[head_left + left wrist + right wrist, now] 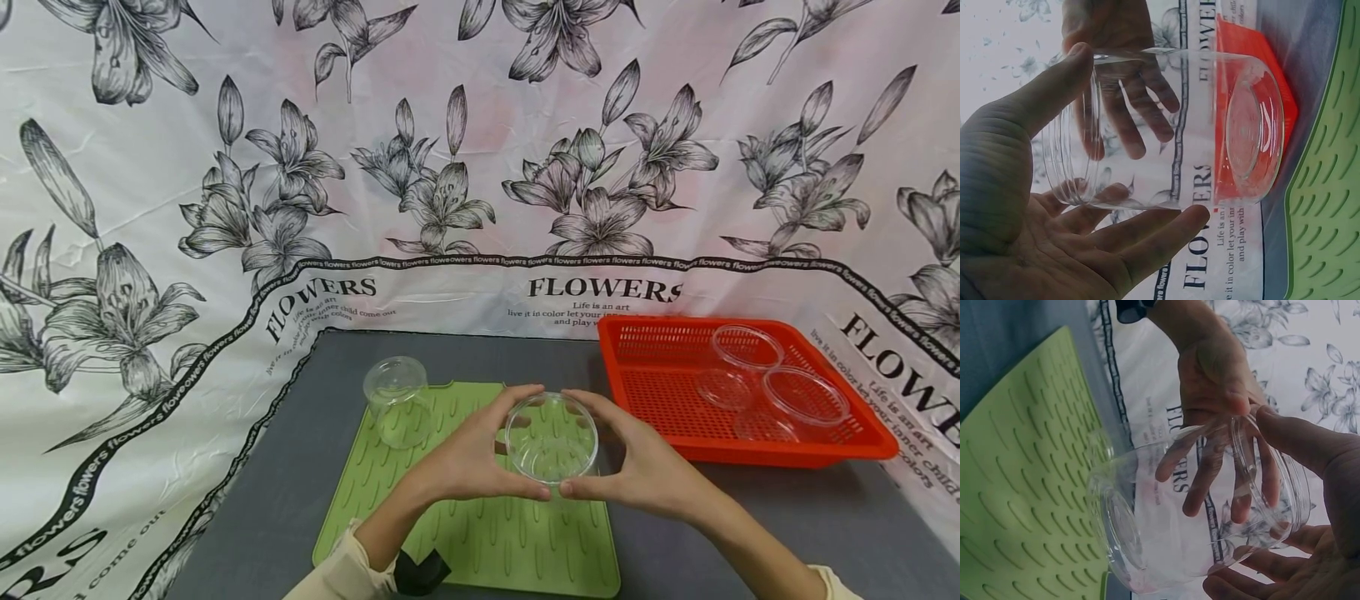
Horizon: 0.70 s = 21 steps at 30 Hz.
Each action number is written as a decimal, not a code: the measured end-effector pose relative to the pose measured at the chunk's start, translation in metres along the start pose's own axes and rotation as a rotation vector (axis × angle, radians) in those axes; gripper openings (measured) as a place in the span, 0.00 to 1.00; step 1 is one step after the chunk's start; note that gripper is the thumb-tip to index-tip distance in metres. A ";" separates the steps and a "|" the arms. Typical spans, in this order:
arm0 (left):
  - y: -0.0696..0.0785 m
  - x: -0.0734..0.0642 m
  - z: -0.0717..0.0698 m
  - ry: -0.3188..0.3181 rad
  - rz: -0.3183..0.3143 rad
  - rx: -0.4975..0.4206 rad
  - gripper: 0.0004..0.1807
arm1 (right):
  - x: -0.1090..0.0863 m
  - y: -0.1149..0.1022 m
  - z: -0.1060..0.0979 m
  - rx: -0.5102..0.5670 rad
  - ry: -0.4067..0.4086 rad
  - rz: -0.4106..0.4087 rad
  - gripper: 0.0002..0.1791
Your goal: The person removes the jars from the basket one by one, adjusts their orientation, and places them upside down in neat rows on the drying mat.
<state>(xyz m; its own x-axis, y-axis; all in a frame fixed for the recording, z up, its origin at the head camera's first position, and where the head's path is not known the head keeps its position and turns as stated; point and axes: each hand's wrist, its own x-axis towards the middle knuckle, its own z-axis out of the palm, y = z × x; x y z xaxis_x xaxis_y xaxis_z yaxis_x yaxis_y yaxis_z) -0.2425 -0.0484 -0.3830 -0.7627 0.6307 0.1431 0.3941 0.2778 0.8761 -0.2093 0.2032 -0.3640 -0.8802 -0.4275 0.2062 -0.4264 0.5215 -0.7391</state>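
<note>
A clear, screw-necked plastic jar (551, 442) hangs between both hands above the green ridged mat (480, 546). My left hand (476, 454) grips its left side near the rim, thumb at the near edge and fingers round the far side. From the right, my right hand (637, 458) holds the same rim in a mirrored grip. Both wrist views show the threaded neck of the jar (1166, 131) close to the thumbs and its round base pointing toward the mat. Another clear jar (397, 404) stands upright at the mat's far left corner.
A red perforated basket (750, 454) sits at the back right, with two clear jars, one farther back (723, 379) and one nearer (798, 412). A dark grey cloth (255, 517) covers the table. Behind it hangs a flower-printed curtain (450, 287).
</note>
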 end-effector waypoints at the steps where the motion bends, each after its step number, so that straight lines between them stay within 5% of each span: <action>1: 0.000 0.000 0.000 0.004 0.001 0.000 0.59 | 0.000 0.001 0.000 0.007 -0.003 0.000 0.52; 13: -0.006 -0.004 -0.007 0.094 0.007 -0.087 0.59 | -0.001 0.014 0.005 0.031 0.033 -0.009 0.52; 21: -0.007 -0.006 -0.011 0.138 0.071 -0.187 0.57 | -0.001 0.026 0.011 0.046 0.092 -0.057 0.55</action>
<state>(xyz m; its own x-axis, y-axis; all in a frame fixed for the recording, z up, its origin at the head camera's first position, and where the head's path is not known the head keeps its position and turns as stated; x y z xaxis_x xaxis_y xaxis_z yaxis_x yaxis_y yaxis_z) -0.2458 -0.0618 -0.3847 -0.8043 0.5352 0.2580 0.3574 0.0890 0.9297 -0.2175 0.2093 -0.3906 -0.8713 -0.3843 0.3053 -0.4680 0.4632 -0.7526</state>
